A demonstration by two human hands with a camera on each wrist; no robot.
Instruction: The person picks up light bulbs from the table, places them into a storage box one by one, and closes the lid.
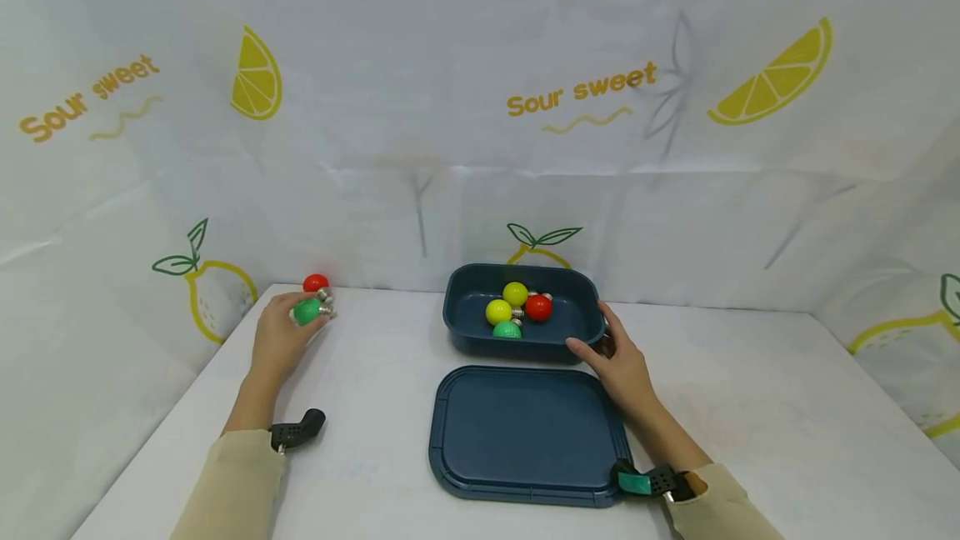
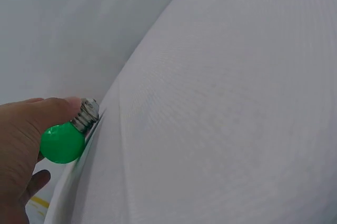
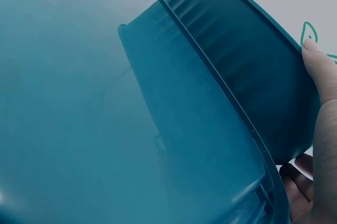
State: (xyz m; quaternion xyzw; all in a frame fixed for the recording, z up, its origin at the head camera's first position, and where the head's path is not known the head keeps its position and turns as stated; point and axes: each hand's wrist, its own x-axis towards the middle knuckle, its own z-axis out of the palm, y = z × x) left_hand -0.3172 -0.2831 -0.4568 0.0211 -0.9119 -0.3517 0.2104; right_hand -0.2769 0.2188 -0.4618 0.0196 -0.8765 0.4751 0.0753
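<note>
At the far left of the table, my left hand [image 1: 276, 338] pinches a green light bulb [image 1: 306, 312]. The left wrist view shows the thumb at the metal screw base of this green bulb [image 2: 63, 143]. Just behind it lies a red light bulb [image 1: 316, 282]. My right hand [image 1: 624, 373] grips the right front corner of a dark blue plastic container [image 1: 480, 345], thumb on the rim and the other fingers around the outer wall. Inside are two yellow bulbs [image 1: 498, 312], a red bulb [image 1: 538, 307] and a green bulb [image 1: 507, 330].
A dark blue lid [image 1: 528, 432] lies flat in front of the container, under the right forearm's side. The white table [image 1: 375, 407] meets a white printed cloth backdrop [image 1: 360, 107] at its back and left edges.
</note>
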